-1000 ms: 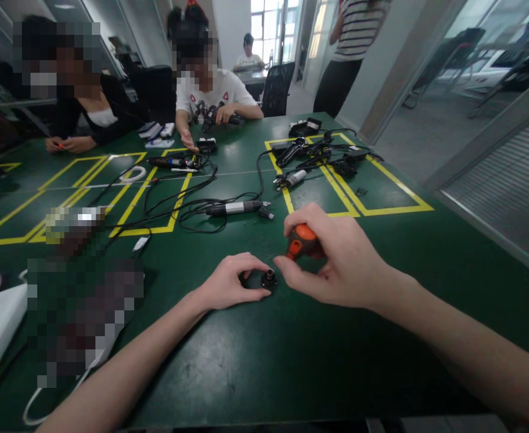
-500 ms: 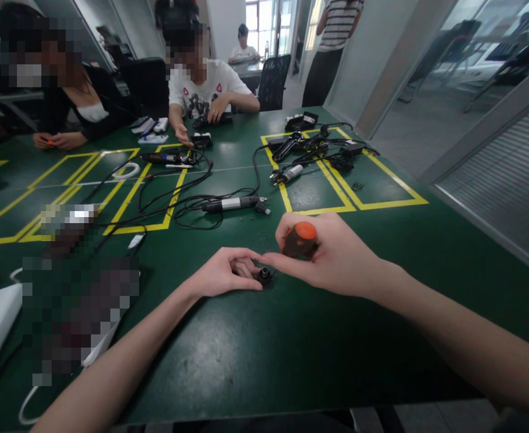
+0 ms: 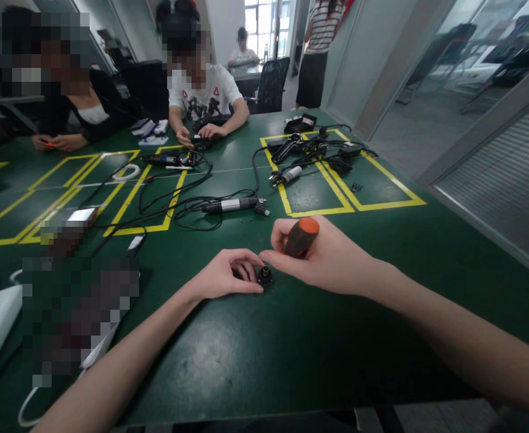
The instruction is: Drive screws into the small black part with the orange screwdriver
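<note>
My right hand is closed around the grey handle of a screwdriver with an orange end cap. Its handle leans up and to the right; the shaft and tip are hidden behind my fingers. On the green table, a small black round part with a raised metal-rimmed centre sits between my two hands. My left hand curves round this part from the left, thumb on the near side and fingers on the far side, gripping it.
Beyond my hands lies a black and silver pen-shaped tool with a coiled cable. Farther off, another silver tool and tangled cables lie amid yellow tape outlines. Tiny screws rest at right. Two people sit across the table.
The screwdriver handle has tilted a little and my right hand has shifted slightly left. My left hand stays at the black part. The person opposite has brought both hands together over a black object.
</note>
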A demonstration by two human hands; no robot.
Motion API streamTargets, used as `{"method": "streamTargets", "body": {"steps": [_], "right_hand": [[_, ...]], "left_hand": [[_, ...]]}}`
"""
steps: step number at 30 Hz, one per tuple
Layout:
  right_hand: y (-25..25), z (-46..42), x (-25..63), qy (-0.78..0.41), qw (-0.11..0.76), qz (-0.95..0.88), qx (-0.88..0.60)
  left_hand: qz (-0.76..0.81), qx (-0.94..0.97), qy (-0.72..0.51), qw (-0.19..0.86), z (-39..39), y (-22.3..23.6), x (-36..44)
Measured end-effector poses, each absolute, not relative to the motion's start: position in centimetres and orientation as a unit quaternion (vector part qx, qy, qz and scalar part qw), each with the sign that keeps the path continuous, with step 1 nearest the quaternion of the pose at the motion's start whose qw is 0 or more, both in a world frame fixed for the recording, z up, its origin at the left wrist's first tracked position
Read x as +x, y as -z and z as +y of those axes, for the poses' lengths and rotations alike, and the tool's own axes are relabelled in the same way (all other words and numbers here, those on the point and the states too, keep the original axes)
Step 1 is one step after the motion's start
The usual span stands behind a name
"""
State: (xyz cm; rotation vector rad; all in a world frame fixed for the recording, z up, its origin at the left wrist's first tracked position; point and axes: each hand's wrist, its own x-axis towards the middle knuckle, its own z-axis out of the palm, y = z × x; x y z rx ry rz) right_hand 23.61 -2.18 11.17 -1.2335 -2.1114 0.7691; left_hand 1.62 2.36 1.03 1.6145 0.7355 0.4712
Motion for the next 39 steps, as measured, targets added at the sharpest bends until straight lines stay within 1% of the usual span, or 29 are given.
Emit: {"method": "streamTargets", "body": {"steps": [7, 12, 16, 20, 29, 39], "right_hand": [[-10.97, -2.16, 23.57, -0.3, 0.283, -0.792, -0.451], [-10.59, -1.99, 23.54, -0.296, 0.258, -0.803, -0.448], [-10.59, -1.94, 23.51, -0.307, 0.264, -0.803, -0.438], [-10.72, -2.09, 23.48, -0.319, 0.274, -0.796, -0.435], [-10.47, -2.01, 23.23, -0.372, 0.257, -0.782, -0.43], [-10.52, -1.78, 23.42, -0.378, 0.261, -0.773, -0.438]], "left_hand": [[0.318, 0.747, -0.212, 0.545, 1.95, -0.87, 1.65], [0.319, 0.765, -0.212, 0.518, 2.03, -0.89, 1.57], [0.301, 0.774, -0.211, 0.515, 2.1, -1.01, 1.7], [0.31, 0.756, -0.213, 0.536, 2.09, -1.12, 1.8], [0.334, 0.748, -0.199, 0.538, 2.14, -0.99, 1.67], [0.313, 0.785, -0.194, 0.498, 2.1, -1.13, 1.48]]}}
